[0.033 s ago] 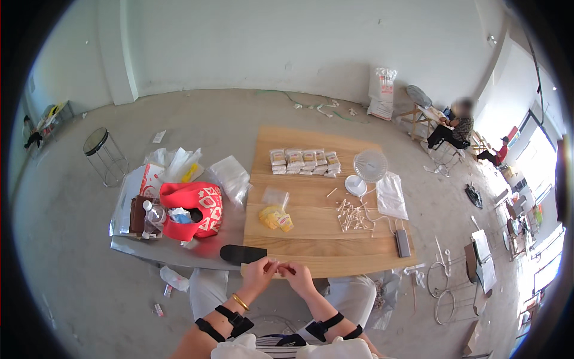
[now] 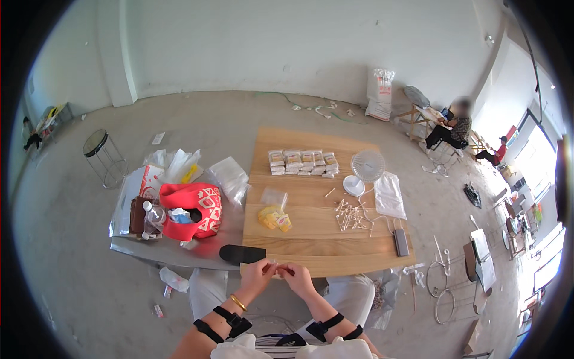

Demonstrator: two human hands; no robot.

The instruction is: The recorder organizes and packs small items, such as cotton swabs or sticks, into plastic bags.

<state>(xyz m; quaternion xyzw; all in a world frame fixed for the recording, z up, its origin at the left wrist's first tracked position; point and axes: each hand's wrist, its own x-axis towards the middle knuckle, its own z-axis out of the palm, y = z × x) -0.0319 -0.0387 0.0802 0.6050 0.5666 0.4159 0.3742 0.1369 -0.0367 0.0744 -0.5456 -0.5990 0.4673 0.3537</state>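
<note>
At the table's front edge my left hand [image 2: 258, 276] and my right hand [image 2: 295, 278] meet fingertip to fingertip. Both are closed in a pinch, and whatever lies between them is too small to make out. Just beyond my left hand rests a flat black rounded object [image 2: 242, 254]. Farther in lie yellow printed packets or cards [image 2: 274, 219] beside a small clear plastic bag [image 2: 274, 197]. White sticks, some with thicker ends [image 2: 353, 216], are strewn loosely to the right. Small filled clear packs with white contents [image 2: 303, 162] stand in rows at the back of the wooden table [image 2: 317, 245].
A small white fan [image 2: 367, 166], a white plastic bag [image 2: 390, 197] and a grey power bank [image 2: 400, 242] with a cable are on the right. A red bag [image 2: 206, 209], clear bottle [image 2: 154, 218] and plastic sleeves [image 2: 228, 178] crowd the left. Other people sit far right.
</note>
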